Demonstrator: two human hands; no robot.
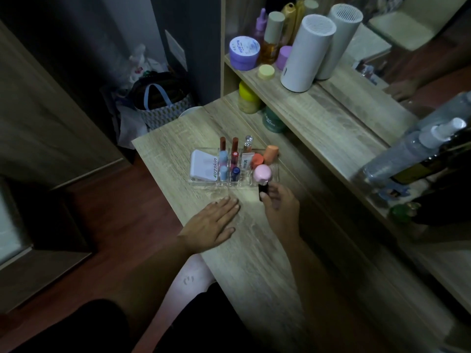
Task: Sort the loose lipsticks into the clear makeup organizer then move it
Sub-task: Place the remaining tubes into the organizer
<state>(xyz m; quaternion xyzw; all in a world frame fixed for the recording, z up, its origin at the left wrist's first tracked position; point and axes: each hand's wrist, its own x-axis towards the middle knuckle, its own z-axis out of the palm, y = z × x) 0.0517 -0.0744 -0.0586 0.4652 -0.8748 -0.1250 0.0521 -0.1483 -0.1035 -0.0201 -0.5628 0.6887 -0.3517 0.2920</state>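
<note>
The clear makeup organizer (204,181) is sitting on the wooden tabletop (254,250), already holding several upright lipsticks, a white compact (204,167) at its 9 o'clock end and a pink-capped item (262,173) at its 3 o'clock end. The right hand (279,207) is gripping a black lipstick (262,191), fingers (274,191) clamped around it, just at the organizer's 5 o'clock corner. The left hand (215,221) is lying flat on the tabletop at the organizer's 6 o'clock, fingers together and holding nothing.

Single head-worn wide-angle view, angled forward and down, fairly close over wooden desk (254,250), edges dim, perhaps motion-blurred
</note>
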